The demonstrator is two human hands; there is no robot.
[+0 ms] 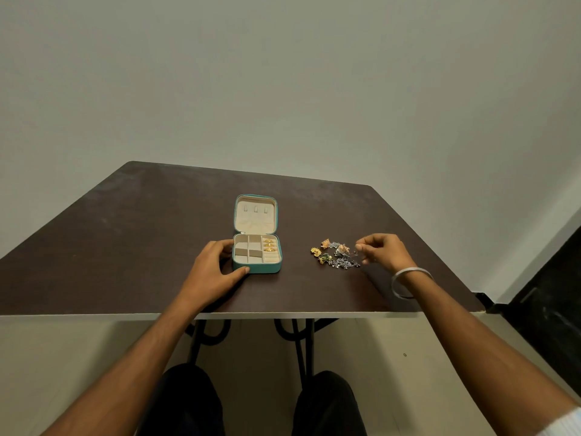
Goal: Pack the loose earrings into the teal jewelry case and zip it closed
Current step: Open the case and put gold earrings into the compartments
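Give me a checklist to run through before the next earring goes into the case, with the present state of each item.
1. Case open, lid laid back: ok.
2. Left hand steadies the case, thumb at its front corner, fingers at its left side: ok.
3. Free compartments: ok; the left and middle ones look empty, gold pieces fill the right one.
4. Right hand at the pile of earrings, fingertips pinched at its right edge: ok.
5. Grip on one earring only: cannot tell; too small and tangled.
6. Path from pile to case across the table: ok, nothing lies between.
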